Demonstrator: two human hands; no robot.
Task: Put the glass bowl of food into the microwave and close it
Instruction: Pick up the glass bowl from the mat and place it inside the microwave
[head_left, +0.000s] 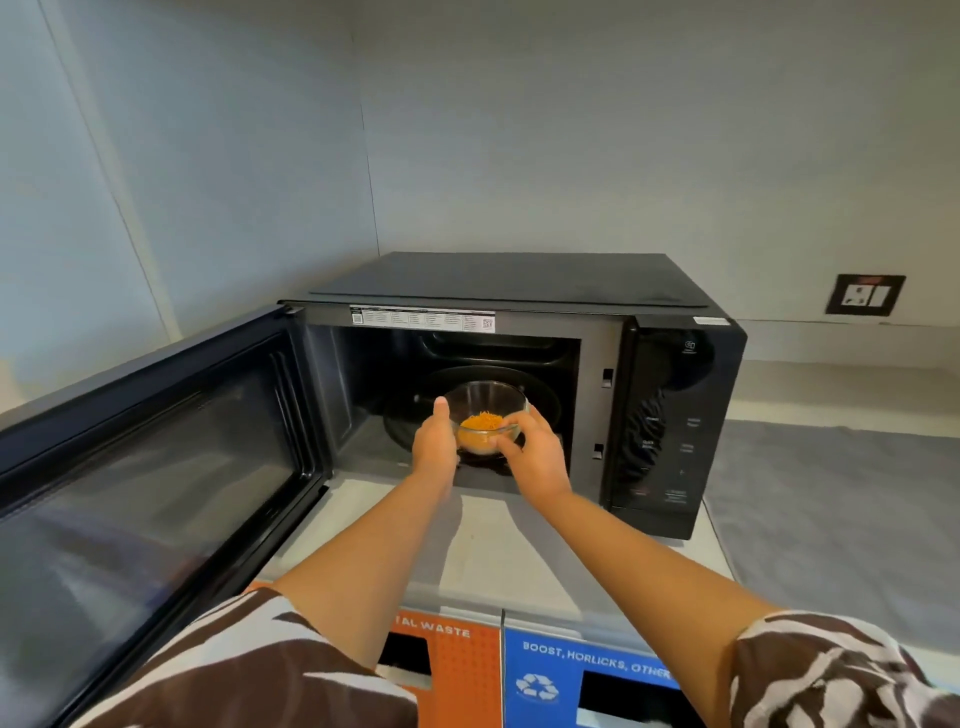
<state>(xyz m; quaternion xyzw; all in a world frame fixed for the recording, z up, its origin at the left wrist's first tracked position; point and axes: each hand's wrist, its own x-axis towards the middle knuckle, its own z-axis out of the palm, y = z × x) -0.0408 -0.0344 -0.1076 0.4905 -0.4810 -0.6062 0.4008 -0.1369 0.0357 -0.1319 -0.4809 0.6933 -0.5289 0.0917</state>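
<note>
Both hands, left hand (435, 441) and right hand (535, 451), fingers pinching opposite sides of glass bowl (487, 415) of orange food (479, 423), inside open black microwave (519, 291), bowl apparently on turntable (535, 395), door (156, 441) swung left.

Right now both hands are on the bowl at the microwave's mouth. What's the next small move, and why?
Probably ease the glass bowl a little deeper and set it on the turntable. The left hand and right hand hold it by its sides over the plate's front edge; whether it already rests there is unclear. The door stands wide open, so closing comes afterwards.
</note>
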